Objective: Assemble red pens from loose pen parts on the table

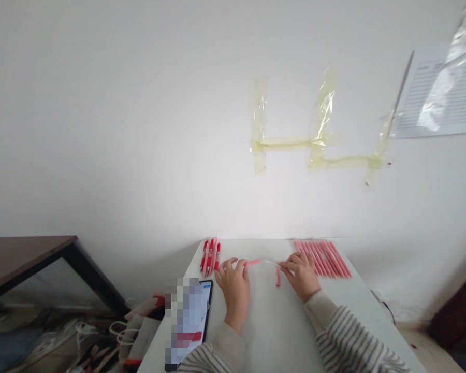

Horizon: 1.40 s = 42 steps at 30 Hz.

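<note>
Pink tube (253,262) and pale rod (272,263), nearly end to end over the desk (274,331)
Left hand (233,284) pinches the tube, right hand (301,274) the rod; a slack grip could drop either beside the loose pink piece (278,280).

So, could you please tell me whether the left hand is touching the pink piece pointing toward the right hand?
Touching; in the head view, the left hand pinches the pink piece at one end.
</note>
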Each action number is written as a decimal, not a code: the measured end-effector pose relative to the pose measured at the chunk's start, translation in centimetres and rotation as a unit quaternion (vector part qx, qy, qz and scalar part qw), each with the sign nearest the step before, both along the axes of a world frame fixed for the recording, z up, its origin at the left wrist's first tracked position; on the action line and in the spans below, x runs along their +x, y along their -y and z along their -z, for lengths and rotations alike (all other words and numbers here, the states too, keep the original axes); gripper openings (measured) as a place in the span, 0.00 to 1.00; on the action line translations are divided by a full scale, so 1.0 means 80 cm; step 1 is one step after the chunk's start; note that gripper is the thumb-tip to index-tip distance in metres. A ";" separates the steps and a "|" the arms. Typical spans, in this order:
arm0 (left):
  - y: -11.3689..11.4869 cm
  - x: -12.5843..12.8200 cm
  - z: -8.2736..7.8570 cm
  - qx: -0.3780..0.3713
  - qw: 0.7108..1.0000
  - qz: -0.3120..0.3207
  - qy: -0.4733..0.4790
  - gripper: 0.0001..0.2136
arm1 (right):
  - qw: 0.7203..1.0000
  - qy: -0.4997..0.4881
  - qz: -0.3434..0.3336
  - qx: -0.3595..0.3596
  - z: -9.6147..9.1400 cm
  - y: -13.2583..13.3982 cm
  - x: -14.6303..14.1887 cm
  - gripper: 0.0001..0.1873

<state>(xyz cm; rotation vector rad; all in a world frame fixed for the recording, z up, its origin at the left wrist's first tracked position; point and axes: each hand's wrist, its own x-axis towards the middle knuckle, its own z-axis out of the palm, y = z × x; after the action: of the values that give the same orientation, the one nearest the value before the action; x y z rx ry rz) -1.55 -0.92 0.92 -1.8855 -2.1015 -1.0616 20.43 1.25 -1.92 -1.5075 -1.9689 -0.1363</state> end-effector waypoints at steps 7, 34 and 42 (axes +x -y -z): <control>-0.003 0.000 0.004 -0.004 1.000 0.025 0.013 0.11 | 1.000 0.012 -0.009 0.018 0.001 0.001 -0.002 0.08; -0.005 0.009 0.020 0.010 0.990 0.133 0.044 0.08 | 0.996 -0.021 -0.079 0.028 0.000 0.002 -0.003 0.09; -0.006 0.006 0.016 -0.017 0.990 0.109 0.084 0.11 | 0.998 -0.027 -0.041 0.037 0.004 -0.005 0.008 0.15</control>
<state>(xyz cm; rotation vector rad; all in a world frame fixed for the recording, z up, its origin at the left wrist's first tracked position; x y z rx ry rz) -1.04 -0.47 -0.37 -2.1525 -2.0427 -1.2791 21.08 1.68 -2.25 -1.3668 -1.9576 -0.1301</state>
